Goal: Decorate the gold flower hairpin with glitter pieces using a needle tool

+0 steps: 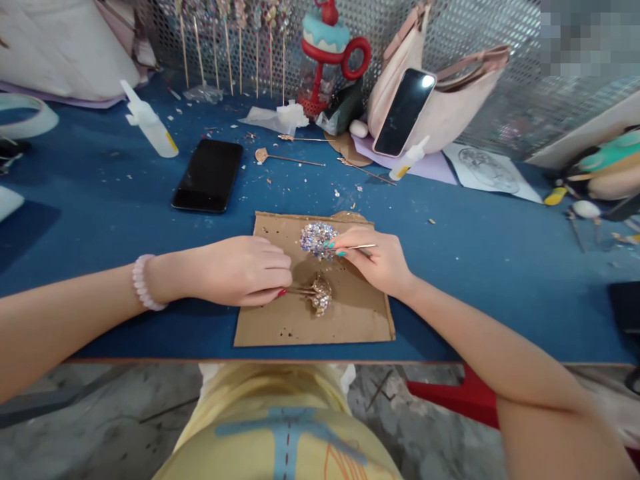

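Observation:
My left hand (245, 272) is closed on the thin prongs of a hairpin (320, 297), whose ornament sparkles with small stones and sits low over a square of cardboard (270, 330). In my right hand (380, 260) is a pair of slim metal tweezers (364, 247), pinched between thumb and fingers. Their tips reach a heap of loose rhinestones (314, 237) at the upper middle of the cardboard. Fingers partly cover the tips, so whether they grip a stone cannot be made out.
Beyond the cardboard lie a black phone (209, 175), a glue bottle (150, 123) and a smaller one (409, 160). Finished-looking pins (295, 160) lie among scraps. A second phone (405, 113) leans on a pale bag (460, 93). A red cup (323, 57) stands by the mesh.

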`<act>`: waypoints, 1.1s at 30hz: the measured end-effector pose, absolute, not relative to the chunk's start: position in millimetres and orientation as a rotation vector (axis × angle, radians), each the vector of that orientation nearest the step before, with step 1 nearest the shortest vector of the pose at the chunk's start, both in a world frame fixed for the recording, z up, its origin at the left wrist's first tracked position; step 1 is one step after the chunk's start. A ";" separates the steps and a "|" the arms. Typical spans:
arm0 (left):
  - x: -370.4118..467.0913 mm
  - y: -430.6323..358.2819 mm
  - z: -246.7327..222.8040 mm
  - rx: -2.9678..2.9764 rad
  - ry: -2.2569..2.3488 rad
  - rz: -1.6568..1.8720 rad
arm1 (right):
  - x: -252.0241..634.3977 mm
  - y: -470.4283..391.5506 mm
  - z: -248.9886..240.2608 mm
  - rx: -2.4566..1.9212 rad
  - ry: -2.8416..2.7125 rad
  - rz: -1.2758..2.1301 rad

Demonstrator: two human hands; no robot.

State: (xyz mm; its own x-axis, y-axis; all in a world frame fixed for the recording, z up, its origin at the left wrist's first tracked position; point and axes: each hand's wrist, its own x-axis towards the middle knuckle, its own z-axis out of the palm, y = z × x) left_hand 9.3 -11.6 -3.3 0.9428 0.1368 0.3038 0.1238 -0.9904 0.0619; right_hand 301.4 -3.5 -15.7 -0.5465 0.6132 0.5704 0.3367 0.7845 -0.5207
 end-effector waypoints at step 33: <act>12.9 -10.7 -2.5 3.025 0.252 0.491 | 301.6 20.8 -17.9 -0.634 -2.251 0.338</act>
State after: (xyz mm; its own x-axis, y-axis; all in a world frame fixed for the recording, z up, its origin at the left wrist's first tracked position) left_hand 12.9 -10.7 -2.5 0.9357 0.1717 0.3081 0.1504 -0.9843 0.0919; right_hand 301.6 20.8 -17.9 -0.5890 0.5378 0.6033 0.3370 0.8419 -0.4215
